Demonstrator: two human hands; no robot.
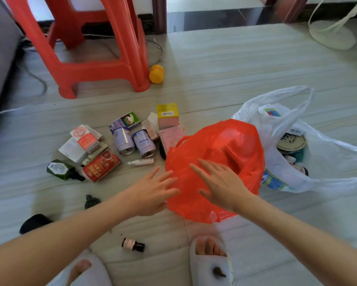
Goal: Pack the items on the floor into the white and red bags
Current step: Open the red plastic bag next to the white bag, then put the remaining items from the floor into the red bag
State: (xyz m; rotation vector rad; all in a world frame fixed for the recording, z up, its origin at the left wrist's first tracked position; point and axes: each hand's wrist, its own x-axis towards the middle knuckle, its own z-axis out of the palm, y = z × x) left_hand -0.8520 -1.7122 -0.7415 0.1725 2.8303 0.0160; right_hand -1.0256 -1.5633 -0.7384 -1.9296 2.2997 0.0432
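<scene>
At twelve o'clock, beneath our flat, unclenched right hand (220, 182), lay the red bag (216, 162); our left hand (152, 193), fingers straight, touched its nine-o'clock edge, nearer the loose items (115, 145) at ten.

Pale wood-grain floor (235, 65), red plastic stool (95, 48) at upper left, white fan base (332, 34) at upper right.

Cans (133, 144) left of crumpled bag (214, 153) (hands on it); filled bag (322, 153) right.
</scene>
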